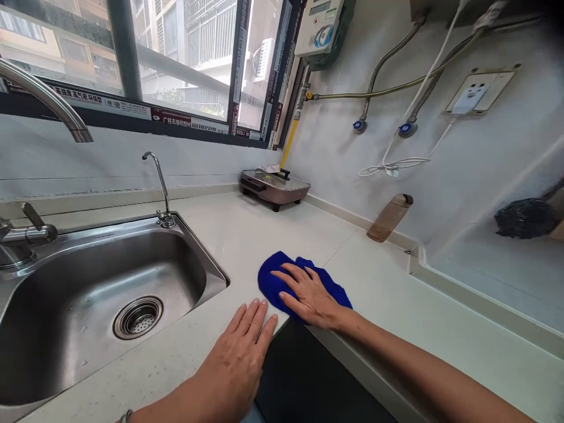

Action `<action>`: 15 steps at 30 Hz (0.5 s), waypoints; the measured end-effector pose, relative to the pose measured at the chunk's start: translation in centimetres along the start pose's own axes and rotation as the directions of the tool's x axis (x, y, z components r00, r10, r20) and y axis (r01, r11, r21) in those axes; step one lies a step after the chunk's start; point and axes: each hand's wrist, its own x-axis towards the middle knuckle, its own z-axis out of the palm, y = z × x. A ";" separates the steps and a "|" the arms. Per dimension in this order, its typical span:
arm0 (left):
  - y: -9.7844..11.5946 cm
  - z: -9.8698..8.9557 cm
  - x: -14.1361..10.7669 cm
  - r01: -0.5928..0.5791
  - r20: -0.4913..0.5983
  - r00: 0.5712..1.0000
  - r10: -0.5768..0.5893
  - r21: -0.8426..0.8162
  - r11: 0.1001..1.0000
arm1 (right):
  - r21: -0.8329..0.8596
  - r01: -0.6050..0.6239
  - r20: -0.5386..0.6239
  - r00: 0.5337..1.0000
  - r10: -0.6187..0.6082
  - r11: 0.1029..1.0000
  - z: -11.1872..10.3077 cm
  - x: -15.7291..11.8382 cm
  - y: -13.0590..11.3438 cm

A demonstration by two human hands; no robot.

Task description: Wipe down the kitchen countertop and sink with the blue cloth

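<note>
A dark blue cloth (pixel 272 276) lies spread on the white countertop (pixel 211 205) near its inner corner, right of the sink. My right hand (pixel 311 296) rests on top of this cloth, palm down with the fingers spread, and covers part of it. Just left of the cloth, my left hand (pixel 242 352) is flat near the counter's front edge, fingers stretched out and nothing in them. Small water drops dot the counter between my left hand and the sink.
To the left is a steel sink (pixel 194 311) with a large faucet (pixel 48 97) and a slim tap (pixel 161 176). A lidded electric pan (pixel 275 189) stands in the back corner. A brownish bottle (pixel 390 218) stands by the right wall, below hanging white cables (pixel 396 166).
</note>
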 end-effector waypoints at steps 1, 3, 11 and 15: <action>-0.1 0.3 0.1 -0.005 -0.007 1.000 0.005 0.007 1.000 | 0.010 0.039 0.009 0.999 -0.040 0.999 -0.1 1.1 -0.2; -0.3 1.2 0.2 -0.033 -0.060 0.998 0.035 0.023 0.999 | 0.028 0.103 0.019 0.994 -0.104 0.994 -0.1 3.3 -0.8; -1.9 4.9 0.8 -0.068 -0.486 0.855 0.180 0.238 0.969 | 0.104 0.219 0.002 0.975 -0.220 0.970 1.0 14.1 -3.0; -2.4 4.7 1.0 -0.037 -0.591 0.772 0.234 0.326 0.945 | 0.120 0.251 -0.010 0.968 -0.252 0.960 1.7 19.1 -3.1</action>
